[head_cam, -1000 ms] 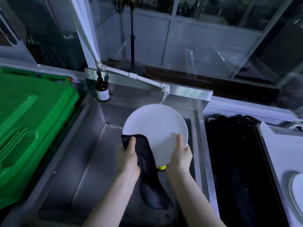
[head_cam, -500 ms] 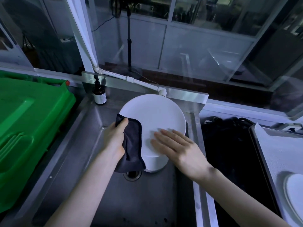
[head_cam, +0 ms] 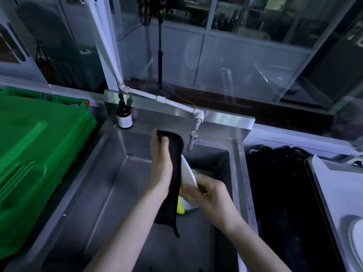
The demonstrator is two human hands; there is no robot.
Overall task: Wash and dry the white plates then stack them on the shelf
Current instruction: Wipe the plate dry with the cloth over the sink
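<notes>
Setting: steel sink (head_cam: pixel 117 193) under a glass partition, in dim light.
Left hand (head_cam: pixel 160 165): over the sink's middle, fingers curled on a black cloth (head_cam: pixel 175 193), pressing it to the plate's left face.
Right hand (head_cam: pixel 212 197): just right of the left hand, clamped on the lower rim of the white plate (head_cam: pixel 187 175).
White plate: held on edge, nearly upright, above the sink basin below the tap (head_cam: pixel 193 138).
Black cloth: hangs down toward the sink floor.
Yellow item (head_cam: pixel 180 207): in the sink beneath the plate, partly hidden.
Pump bottle (head_cam: pixel 124 118): on the sink's back left corner.
Green bin (head_cam: pixel 39 154): left of the sink.
Second plate (head_cam: pixel 355 244): on the desk (head_cam: pixel 334 193) right of the sink.
</notes>
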